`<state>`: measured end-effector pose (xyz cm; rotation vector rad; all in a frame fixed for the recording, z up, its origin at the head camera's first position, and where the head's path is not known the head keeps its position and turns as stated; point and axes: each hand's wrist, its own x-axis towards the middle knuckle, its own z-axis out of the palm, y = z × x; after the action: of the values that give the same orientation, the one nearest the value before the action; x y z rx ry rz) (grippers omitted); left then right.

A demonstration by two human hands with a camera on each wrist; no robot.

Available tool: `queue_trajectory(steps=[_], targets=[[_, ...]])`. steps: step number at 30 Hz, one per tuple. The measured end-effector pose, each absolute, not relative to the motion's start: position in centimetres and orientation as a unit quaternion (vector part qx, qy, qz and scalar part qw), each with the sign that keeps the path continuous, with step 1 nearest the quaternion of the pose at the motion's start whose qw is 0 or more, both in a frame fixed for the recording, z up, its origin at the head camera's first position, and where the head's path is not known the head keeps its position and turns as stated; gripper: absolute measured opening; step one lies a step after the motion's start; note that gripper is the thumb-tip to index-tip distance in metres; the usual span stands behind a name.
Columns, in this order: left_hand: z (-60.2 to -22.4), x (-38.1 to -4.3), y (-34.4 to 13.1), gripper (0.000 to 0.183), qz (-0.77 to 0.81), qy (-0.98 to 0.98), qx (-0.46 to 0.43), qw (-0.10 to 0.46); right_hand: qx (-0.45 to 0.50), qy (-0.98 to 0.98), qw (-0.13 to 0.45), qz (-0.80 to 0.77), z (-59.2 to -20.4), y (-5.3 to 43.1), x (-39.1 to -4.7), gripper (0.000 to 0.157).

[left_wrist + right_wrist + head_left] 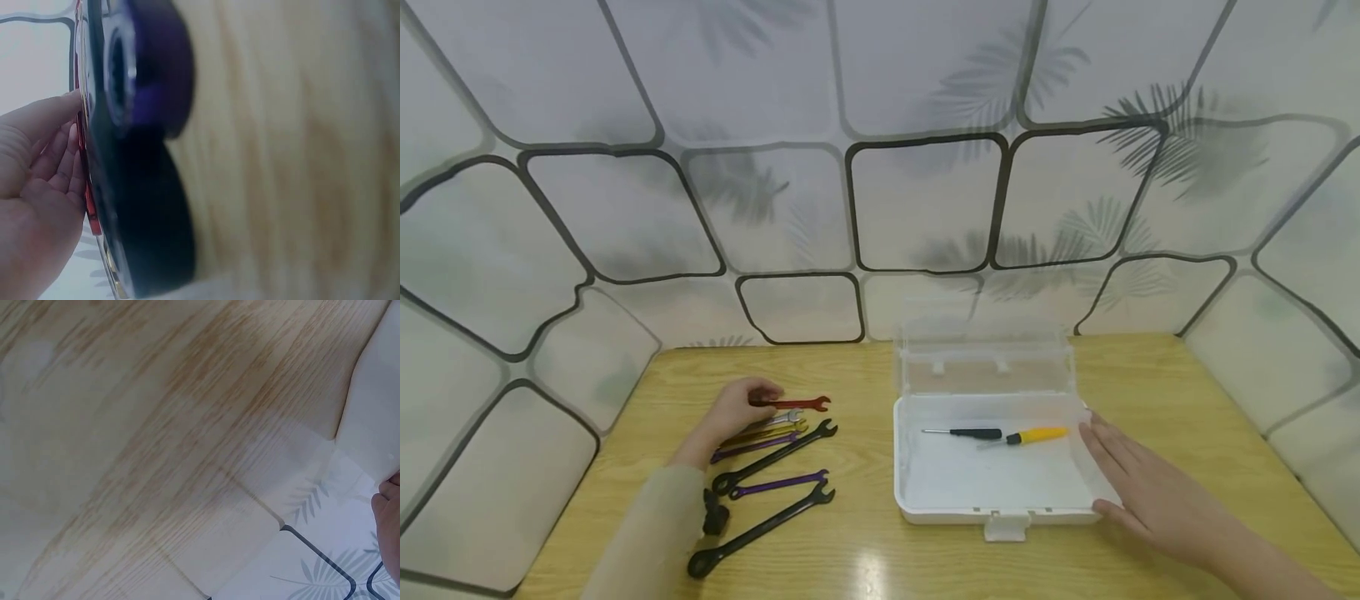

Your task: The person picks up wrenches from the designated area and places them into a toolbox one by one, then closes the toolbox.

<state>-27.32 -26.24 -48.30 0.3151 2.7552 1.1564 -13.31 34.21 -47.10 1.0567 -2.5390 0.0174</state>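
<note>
In the head view my left hand [737, 408] pinches a red open-end wrench [808, 404] at the back of a group of wrenches. Just in front lie a silver wrench [790, 417], a gold wrench [767, 432] and a purple wrench [760, 447]. The left wrist view shows the thumb and fingers around the red wrench [91, 209], behind blurred dark and purple wrench ends. My right hand [1157, 496] rests with fairly straight fingers against the right side of an open white toolbox [970, 492]. Inside are a black screwdriver [976, 433] and an orange screwdriver [1041, 434].
Nearer me lie a large black wrench [782, 457], a small purple wrench [782, 484] and another large black wrench [760, 533]. A small black object [715, 515] sits by my left sleeve. The clear lid [985, 367] stands raised behind the toolbox, near the patterned wall.
</note>
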Motion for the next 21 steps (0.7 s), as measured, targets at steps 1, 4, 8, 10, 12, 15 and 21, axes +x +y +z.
queue_trajectory(steps=[1,4,8,10,12,15,21], targets=[[-48.31,-27.38,-26.21,0.027,0.384,0.915,0.104,0.067,0.376,-0.906,0.194,0.007,-47.06,34.21,-13.27,0.090],[-48.38,-27.52,-26.23,0.023,0.383,0.916,0.103,0.064,0.376,-0.907,0.192,0.009,-47.05,34.22,-13.25,0.090],[-48.41,-27.62,-26.26,0.019,0.377,0.918,0.105,0.062,0.377,-0.906,0.194,0.010,-47.14,34.24,-13.29,0.089],[-48.43,-27.63,-26.20,0.018,0.372,0.920,0.105,0.061,0.380,-0.904,0.196,0.011,-47.13,34.22,-13.28,0.088],[-48.46,-27.64,-26.13,0.018,0.365,0.923,0.109,0.061,0.382,-0.902,0.199,0.012,-47.07,34.17,-13.24,0.087],[-48.41,-27.71,-25.99,0.018,0.358,0.924,0.116,0.066,0.384,-0.901,0.203,0.016,-47.05,34.17,-13.18,0.085],[-48.32,-28.00,-26.16,0.016,0.349,0.925,0.132,0.077,0.383,-0.900,0.205,0.015,-47.14,34.15,-13.19,0.085]])
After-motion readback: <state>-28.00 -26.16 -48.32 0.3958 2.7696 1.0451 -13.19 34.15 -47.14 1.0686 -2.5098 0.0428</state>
